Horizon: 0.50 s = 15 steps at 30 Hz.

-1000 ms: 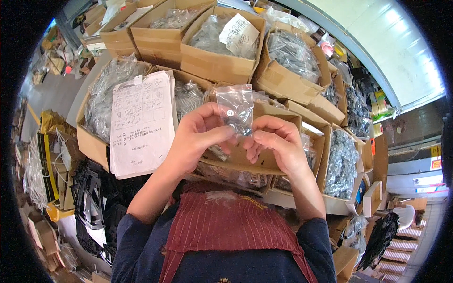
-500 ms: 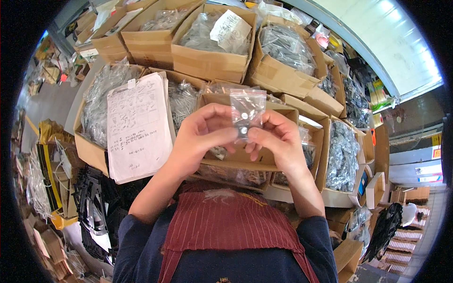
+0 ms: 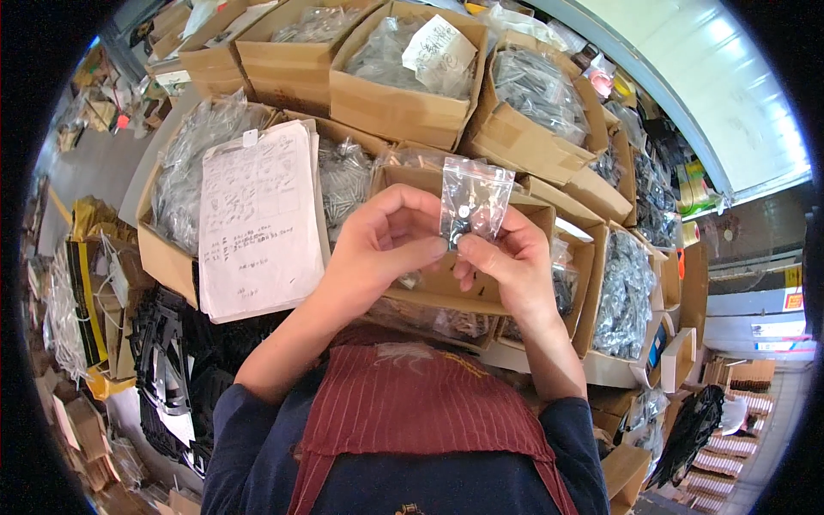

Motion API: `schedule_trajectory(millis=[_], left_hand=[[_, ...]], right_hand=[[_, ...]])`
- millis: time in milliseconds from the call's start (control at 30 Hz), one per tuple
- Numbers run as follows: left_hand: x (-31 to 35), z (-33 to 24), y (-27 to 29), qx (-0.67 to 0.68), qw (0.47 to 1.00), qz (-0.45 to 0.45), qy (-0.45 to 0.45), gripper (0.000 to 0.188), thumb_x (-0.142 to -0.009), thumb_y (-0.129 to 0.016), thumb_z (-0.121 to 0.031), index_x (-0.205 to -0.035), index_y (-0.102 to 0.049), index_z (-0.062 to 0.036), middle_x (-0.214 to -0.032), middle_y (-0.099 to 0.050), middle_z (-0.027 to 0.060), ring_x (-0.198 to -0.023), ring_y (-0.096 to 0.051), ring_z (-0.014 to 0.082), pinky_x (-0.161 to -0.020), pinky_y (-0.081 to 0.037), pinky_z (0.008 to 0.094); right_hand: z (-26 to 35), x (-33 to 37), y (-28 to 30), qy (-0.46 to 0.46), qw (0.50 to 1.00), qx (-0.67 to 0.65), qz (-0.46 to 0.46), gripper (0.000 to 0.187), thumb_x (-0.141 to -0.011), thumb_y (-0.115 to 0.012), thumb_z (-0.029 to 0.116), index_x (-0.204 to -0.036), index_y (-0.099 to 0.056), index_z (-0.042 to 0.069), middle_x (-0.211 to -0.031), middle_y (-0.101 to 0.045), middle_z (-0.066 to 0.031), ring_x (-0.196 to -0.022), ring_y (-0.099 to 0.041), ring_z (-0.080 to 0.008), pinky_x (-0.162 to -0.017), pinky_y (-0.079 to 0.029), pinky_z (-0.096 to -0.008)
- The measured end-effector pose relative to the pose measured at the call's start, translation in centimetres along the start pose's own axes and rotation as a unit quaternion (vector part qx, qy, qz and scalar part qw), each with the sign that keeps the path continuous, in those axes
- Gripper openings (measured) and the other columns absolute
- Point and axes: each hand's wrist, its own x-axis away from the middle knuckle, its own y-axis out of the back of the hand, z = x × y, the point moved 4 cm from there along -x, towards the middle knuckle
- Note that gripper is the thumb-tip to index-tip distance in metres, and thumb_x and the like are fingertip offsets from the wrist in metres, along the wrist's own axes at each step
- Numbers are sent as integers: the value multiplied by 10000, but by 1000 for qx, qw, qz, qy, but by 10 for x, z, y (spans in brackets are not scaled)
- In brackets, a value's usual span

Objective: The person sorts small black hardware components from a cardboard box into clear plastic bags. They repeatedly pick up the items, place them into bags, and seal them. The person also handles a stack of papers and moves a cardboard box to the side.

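Observation:
A small clear zip bag (image 3: 477, 190) is held upright in front of me, above a cardboard box (image 3: 429, 290). Inside it show a white round piece and small dark and silvery pieces near the bottom. My left hand (image 3: 378, 245) pinches the bag's lower left edge with thumb and curled fingers. At the lower right corner, my right hand (image 3: 515, 257) grips it between thumb and fingers. The bag's top edge stands free above both hands. A few small dark pieces lie in the box beneath, partly hidden by my hands.
Handwritten sheets (image 3: 257, 223) lie over a box of clear bags (image 3: 202, 163) at left. Boxes of bagged parts (image 3: 622, 296) stand at right, with more boxes (image 3: 390, 107) along the back. Black plastic parts (image 3: 172, 378) are piled at lower left.
The bag and both hands sit slightly farther right in the picture, and the bag is turned a little. The surrounding boxes have shifted too as the view moved.

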Motion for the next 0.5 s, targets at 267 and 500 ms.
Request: schedule_trajectory(millis=[267,500], left_hand=[[6,-1,-3,-115,992,-40,-25,286,-970,-674,-37,-1238,-575,-26,-1146,-641,49,-1061,-609,128,-930,-511,298],[1,6,-7,-119,986,-53,-107,349,-956,-707,-63,-1265,-550,-23,-1149,-622,58,-1044,-603,107,-868,-514,273]], right_hand=[[-6,-2,13,208,930,282,-112,200,-871,-740,1,-1042,-643,40,-883,-663,-13,-734,-628,-92,-605,-491,-228],[4,9,-19,298,842,444,-63,539,-757,-688,-81,-1280,-628,29,-1092,-602,-186,-922,-636,-355,-775,-545,-391]])
